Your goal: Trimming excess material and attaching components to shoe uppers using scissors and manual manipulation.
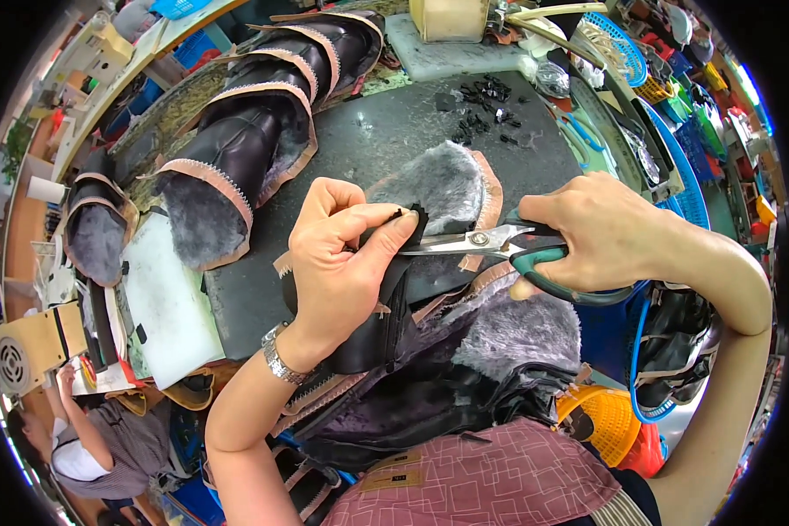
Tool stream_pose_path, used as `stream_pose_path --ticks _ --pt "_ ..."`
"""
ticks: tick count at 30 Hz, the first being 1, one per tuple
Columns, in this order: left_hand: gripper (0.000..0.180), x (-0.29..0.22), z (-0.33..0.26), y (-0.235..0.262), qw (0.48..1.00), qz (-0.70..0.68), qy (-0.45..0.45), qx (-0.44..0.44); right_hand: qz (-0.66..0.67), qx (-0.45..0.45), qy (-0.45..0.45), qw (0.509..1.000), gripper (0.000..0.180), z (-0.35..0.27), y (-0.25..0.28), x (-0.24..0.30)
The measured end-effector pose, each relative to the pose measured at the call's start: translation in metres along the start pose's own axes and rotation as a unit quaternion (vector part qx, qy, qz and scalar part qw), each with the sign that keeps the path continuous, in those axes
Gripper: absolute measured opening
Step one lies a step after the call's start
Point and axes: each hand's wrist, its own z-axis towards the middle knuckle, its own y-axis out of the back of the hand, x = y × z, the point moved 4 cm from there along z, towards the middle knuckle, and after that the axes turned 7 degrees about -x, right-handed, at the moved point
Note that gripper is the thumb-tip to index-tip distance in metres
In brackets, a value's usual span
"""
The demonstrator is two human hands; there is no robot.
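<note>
My left hand (pixel 337 254), with a metal watch at the wrist, pinches the end of a narrow black strip (pixel 421 221) that looks like zipper tape. My right hand (pixel 600 230) grips scissors (pixel 480 238) with dark green handles. Their blades point left and reach the strip just by my left fingertips; how far they are closed is hard to make out. Below my hands lies a black leather shoe upper (pixel 359 351), partly covered by my left wrist. Grey fur lining (pixel 447 184) with a tan zigzag-cut edge shows behind the scissors, and more fur (pixel 526 329) lies nearer me.
A row of nested black uppers (pixel 245 131) runs along the far left. Small black scraps (pixel 486 105) are scattered on the dark work mat (pixel 359 131). Blue-handled scissors (pixel 581 133) lie at the right. A yellow basket (pixel 600 419) stands near my lap; another person (pixel 105 447) is at lower left.
</note>
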Motion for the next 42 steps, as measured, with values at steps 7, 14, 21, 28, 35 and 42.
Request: stream_pose_path --ticks 7,14,21,28,35,42 --pt "0.014 0.001 -0.001 0.002 0.999 0.027 0.02 -0.009 -0.013 0.078 -0.023 0.997 0.053 0.005 -0.003 0.008" --pt "0.015 0.003 -0.006 -0.001 0.999 0.005 0.038 -0.006 0.018 0.089 -0.025 0.996 0.058 0.001 -0.007 0.006" --pt "0.014 0.008 -0.004 -0.001 0.999 -0.02 0.032 -0.016 0.028 0.15 -0.061 0.986 0.072 0.009 -0.011 0.0" --pt "0.015 0.012 -0.004 -0.005 0.999 0.006 0.035 -0.013 0.002 0.137 -0.052 0.989 0.07 0.009 -0.005 0.004" --pt "0.018 0.013 0.001 -0.004 0.999 0.009 0.048 -0.004 -0.001 0.113 -0.03 0.993 0.065 0.011 -0.012 -0.003" --pt "0.061 0.027 -0.004 0.053 0.933 0.206 0.154 0.251 0.325 0.17 -0.186 0.912 0.061 0.009 -0.019 -0.009"
